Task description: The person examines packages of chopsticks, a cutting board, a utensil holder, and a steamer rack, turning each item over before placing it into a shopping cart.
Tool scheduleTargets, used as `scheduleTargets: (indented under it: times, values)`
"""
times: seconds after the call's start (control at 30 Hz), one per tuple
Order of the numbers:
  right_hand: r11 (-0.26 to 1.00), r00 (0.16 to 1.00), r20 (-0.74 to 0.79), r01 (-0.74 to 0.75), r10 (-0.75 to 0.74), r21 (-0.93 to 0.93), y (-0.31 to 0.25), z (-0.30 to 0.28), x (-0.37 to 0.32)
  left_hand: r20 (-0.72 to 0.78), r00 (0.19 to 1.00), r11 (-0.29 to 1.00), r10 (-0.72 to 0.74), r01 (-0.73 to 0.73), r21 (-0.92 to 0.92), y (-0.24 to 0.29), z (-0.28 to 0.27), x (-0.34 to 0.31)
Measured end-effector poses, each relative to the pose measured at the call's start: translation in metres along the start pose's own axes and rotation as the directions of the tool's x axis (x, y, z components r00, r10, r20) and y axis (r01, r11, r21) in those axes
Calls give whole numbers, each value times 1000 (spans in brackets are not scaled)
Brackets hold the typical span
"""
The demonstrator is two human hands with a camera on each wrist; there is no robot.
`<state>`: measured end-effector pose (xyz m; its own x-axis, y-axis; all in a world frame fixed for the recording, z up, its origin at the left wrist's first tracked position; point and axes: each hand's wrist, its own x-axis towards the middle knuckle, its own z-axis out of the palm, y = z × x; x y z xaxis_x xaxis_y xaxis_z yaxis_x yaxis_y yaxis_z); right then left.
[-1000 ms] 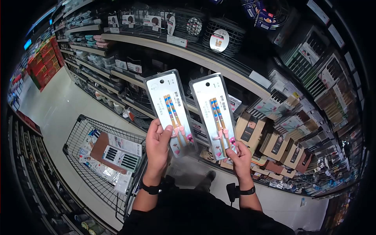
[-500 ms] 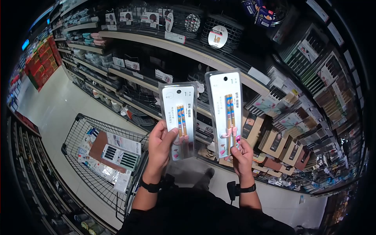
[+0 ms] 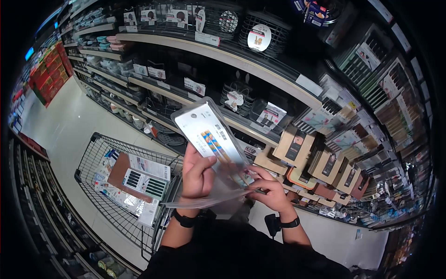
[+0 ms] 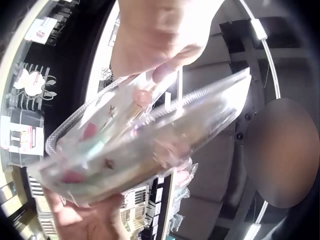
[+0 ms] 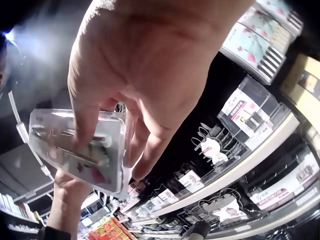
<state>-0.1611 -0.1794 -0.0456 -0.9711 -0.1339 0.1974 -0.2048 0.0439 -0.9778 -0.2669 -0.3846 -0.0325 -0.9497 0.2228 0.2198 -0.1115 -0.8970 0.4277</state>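
My left hand grips a blister pack of chopsticks, thumb across its front. The pack is tilted with its top leaning left; blue-patterned chopsticks show through clear plastic. My right hand pinches the end of a second chopstick pack, which is turned nearly edge-on, blurred, and points left below the first. In the left wrist view, the second pack crosses in front of the first pack. From the right wrist, fingers lie over a clear pack with pink print.
A wire shopping cart stands at the left, holding a brown board and a boxed set with dark green sticks. Shelves of kitchenware run across ahead. Boxed cutting boards and hanging packs fill the right side.
Both packs were upright side by side. The right hand has moved left and lower, swinging its pack over to point left; the left hand's pack has tilted leftward.
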Motion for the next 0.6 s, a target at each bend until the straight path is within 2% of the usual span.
scheduleTargets:
  times: [0.07, 0.1, 0.2, 0.23, 0.33, 0.37, 0.43, 0.47, 0.53, 0.6]
  values:
    - [906, 998, 48, 50, -33, -420, -8, -2, 3, -26, 996, 993, -88, 90, 75, -4, -3, -5]
    - [906, 998, 47, 48, -31, -420, -11, -3, 3, 0, 998, 998, -65, 65, 23, -3, -2, -5]
    - [889, 997, 69, 58, -30, -455, -20, -6, 2, 53, 998, 999, -38, 36, 30, 7, -15, 0]
    - [888, 997, 64, 69, -44, -455, -23, -6, 2, -15, 999, 994, 28, -26, 105, 8, -12, -2]
    - [884, 995, 72, 92, -66, -458, -27, -7, 4, -64, 992, 975, 109, -94, 201, 5, -19, -2]
    - [888, 995, 82, 89, -58, -451, -27, -7, 4, -69, 992, 975, 109, -94, 200, 6, -20, -2]
    - [893, 994, 92, 87, -51, -443, -25, -8, 4, 20, 997, 984, 79, -81, 157, 9, -20, 0]
    - [891, 994, 94, 84, -47, -446, -23, -8, 4, 18, 997, 984, 79, -81, 158, 12, -18, 0]
    - [890, 994, 96, 80, -41, -448, -21, -8, 3, 19, 1000, 989, -14, 11, 144, 19, -13, 1]
    - [881, 995, 91, 76, -38, -466, -20, -7, 3, -6, 1000, 989, 10, -9, 147, 17, -17, 2]
